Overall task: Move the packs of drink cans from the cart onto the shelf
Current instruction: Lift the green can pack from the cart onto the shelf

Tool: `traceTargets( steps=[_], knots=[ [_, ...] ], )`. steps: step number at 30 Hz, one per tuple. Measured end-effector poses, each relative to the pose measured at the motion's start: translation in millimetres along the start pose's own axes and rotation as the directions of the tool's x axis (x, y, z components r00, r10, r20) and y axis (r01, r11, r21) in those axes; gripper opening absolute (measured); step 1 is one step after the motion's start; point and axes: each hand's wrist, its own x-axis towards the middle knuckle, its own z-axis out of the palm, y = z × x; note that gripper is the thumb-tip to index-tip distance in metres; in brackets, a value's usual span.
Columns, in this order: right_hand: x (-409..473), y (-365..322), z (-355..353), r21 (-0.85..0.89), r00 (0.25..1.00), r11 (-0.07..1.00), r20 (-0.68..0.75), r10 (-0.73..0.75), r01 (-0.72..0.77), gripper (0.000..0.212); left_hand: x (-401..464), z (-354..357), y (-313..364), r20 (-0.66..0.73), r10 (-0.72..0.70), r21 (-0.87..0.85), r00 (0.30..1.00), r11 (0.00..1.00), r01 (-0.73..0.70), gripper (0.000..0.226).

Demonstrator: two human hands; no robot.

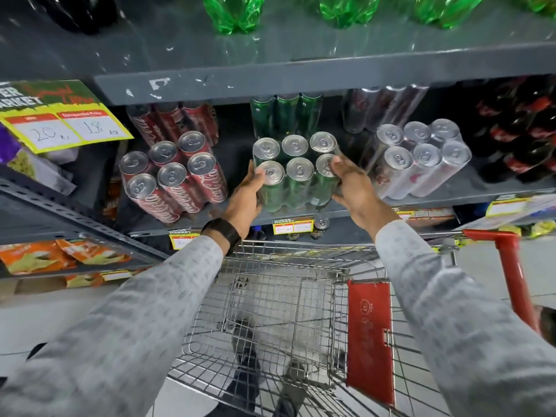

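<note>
A shrink-wrapped pack of green drink cans (296, 176) stands on the grey shelf (301, 216), near its front edge. My left hand (245, 200) grips the pack's left side and my right hand (352, 185) grips its right side. To the left stands a pack of red cola cans (174, 179), to the right a pack of silver cans (421, 159). More cans of each kind stand behind them. The wire cart (285, 311) below my arms holds no packs that I can see.
The cart has a red handle (508, 266) and a red seat flap (370, 335). Green bottles (234, 13) stand on the shelf above. Dark cola bottles (517, 130) fill the right end. A yellow price sign (60, 118) and snack bags (60, 257) are at left.
</note>
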Motion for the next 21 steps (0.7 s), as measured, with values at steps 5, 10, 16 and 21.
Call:
traceTargets(
  steps=[5, 10, 16, 21],
  knots=[
    [-3, -2, -3, 0.005, 1.000, 1.000, 0.005, 0.000, 0.000, 0.041, -3, 1, -3, -0.018, -0.009, -0.016, 1.000, 1.000, 0.008, 0.058],
    [-8, 5, -1, 0.040, 1.000, 0.999, -0.021, -0.004, 0.005, 0.046, -8, 4, 3, -0.026, -0.032, -0.056, 0.999, 0.998, 0.031, 0.055],
    [-9, 7, 0, 0.029, 1.000, 0.999, -0.013, -0.024, 0.024, 0.048, -6, 6, 4, -0.031, -0.011, -0.086, 0.999, 0.996, 0.008, 0.055],
    [-10, 6, 2, 0.039, 0.999, 0.999, -0.009, -0.035, 0.035, 0.048, -5, 5, 5, -0.033, -0.013, -0.081, 0.999, 0.997, 0.010, 0.055]
  ],
)
